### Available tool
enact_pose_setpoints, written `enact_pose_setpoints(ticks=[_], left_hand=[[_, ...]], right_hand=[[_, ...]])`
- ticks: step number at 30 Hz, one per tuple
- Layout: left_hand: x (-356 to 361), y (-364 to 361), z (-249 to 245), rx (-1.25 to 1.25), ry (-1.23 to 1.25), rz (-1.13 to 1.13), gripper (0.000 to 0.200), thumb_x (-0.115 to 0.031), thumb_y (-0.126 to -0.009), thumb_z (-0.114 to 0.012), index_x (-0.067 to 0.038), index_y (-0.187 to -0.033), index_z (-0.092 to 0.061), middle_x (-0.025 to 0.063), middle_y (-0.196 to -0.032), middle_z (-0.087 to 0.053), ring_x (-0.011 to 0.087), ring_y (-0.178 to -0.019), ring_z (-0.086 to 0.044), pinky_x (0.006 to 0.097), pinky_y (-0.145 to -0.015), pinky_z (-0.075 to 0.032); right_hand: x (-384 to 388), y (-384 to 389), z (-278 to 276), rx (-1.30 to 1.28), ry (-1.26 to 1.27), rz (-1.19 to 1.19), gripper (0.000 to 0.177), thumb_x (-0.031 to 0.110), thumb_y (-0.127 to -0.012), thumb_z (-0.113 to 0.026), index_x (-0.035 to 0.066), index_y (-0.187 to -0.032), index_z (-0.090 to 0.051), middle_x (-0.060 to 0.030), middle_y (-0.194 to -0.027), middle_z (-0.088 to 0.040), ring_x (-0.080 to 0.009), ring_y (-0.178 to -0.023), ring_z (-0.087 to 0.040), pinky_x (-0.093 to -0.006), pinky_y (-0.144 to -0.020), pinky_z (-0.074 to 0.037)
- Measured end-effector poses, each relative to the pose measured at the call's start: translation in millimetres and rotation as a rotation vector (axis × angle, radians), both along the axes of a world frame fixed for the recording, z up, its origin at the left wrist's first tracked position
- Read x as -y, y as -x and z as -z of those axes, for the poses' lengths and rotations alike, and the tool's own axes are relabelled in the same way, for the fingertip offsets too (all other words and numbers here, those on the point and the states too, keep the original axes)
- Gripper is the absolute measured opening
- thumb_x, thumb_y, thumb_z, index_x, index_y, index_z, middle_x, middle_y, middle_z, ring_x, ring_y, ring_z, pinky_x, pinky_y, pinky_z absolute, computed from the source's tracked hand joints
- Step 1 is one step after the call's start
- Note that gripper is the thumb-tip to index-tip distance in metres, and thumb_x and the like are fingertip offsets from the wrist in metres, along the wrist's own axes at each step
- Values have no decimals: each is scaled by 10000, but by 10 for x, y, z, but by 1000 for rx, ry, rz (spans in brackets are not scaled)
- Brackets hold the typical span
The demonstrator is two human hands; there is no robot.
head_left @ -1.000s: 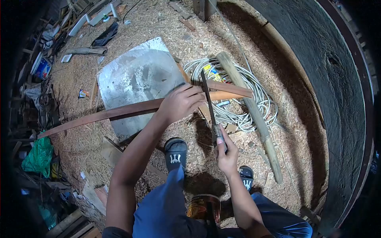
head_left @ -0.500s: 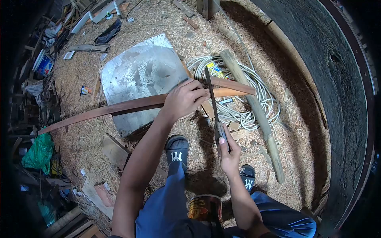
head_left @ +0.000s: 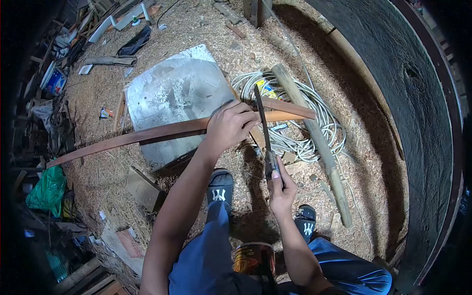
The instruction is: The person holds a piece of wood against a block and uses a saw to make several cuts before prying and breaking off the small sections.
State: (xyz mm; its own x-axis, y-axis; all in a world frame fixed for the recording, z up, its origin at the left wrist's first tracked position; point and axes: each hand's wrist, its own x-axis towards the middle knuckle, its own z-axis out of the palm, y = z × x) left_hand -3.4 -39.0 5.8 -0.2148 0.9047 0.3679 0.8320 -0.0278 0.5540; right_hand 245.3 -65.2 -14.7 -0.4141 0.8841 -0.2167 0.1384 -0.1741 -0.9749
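A long, curved strip of reddish-brown wood (head_left: 147,133) runs from the left to the middle, crossing over a grey metal sheet. My left hand (head_left: 230,125) is closed over it near its right end. Across the strip, just right of those fingers, lies the narrow dark blade of what looks like a hand saw (head_left: 262,115), seen nearly edge-on. My right hand (head_left: 281,189) is wrapped round its handle, the thumb lying along the top. Beyond the blade, the wood's paler end (head_left: 287,116) reaches over a round pole (head_left: 319,142).
The scuffed metal sheet (head_left: 182,88) lies ahead on shavings. Coiled cable (head_left: 334,125) spreads under the pole. A labelled can (head_left: 254,258) stands between my legs. A thick dark slab (head_left: 393,64) curves along the right; scrap wood and a green bag (head_left: 48,191) are at left.
The view and my left arm have shifted very slightly. Both hands keep their grips, and the blade stays across the wood.
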Motion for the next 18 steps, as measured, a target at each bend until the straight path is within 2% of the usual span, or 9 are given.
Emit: enact_pose_setpoints(ticks=[1,8,10,13,16,18], left_hand=[[-2,1,1,-8,-8,3,97,-167,-802,-794,-90,-858,-773,36,-897,-699,249,-891,-663,385,-789,-556],[-14,7,31,-16,-49,10,104,-172,-792,-806,-90,-845,-768,39,-909,-708,253,-886,-665,387,-783,-556],[-13,9,39,-12,-46,9,107,-172,-792,-808,-88,-845,-767,41,-906,-707,254,-889,-665,386,-784,-556],[-17,6,46,-11,-49,4,112,-173,-791,-809,-86,-845,-765,44,-893,-700,256,-883,-663,388,-779,-555],[-13,6,31,-20,-55,5,114,-176,-791,-810,-87,-847,-765,44,-871,-685,257,-864,-656,391,-766,-551],[-17,7,24,-25,-54,9,116,-178,-791,-810,-87,-849,-765,44,-859,-675,258,-854,-652,393,-759,-549]], right_hand=[[-3,-5,28,-20,-30,-7,458,168,-1058,-554,28,-1492,-506,77,-718,-450,-21,-585,-346,-204,-520,-267],[21,-19,72,7,-78,7,448,162,-1056,-557,26,-1481,-519,87,-710,-444,-19,-577,-343,-204,-514,-262],[15,-27,-10,58,20,18,441,100,-1016,-583,-17,-1440,-546,-27,-1015,-689,-64,-796,-504,-227,-730,-450],[4,-3,-17,81,-78,6,440,92,-1013,-585,-3,-1441,-552,4,-917,-640,-54,-739,-439,-225,-668,-417],[-8,-18,-108,113,11,-10,439,91,-1014,-583,-22,-1437,-547,-26,-970,-676,-57,-763,-489,-236,-693,-450],[-5,-9,-81,86,-17,2,438,94,-1016,-582,-25,-1436,-546,-16,-945,-666,-55,-750,-488,-232,-677,-443]])
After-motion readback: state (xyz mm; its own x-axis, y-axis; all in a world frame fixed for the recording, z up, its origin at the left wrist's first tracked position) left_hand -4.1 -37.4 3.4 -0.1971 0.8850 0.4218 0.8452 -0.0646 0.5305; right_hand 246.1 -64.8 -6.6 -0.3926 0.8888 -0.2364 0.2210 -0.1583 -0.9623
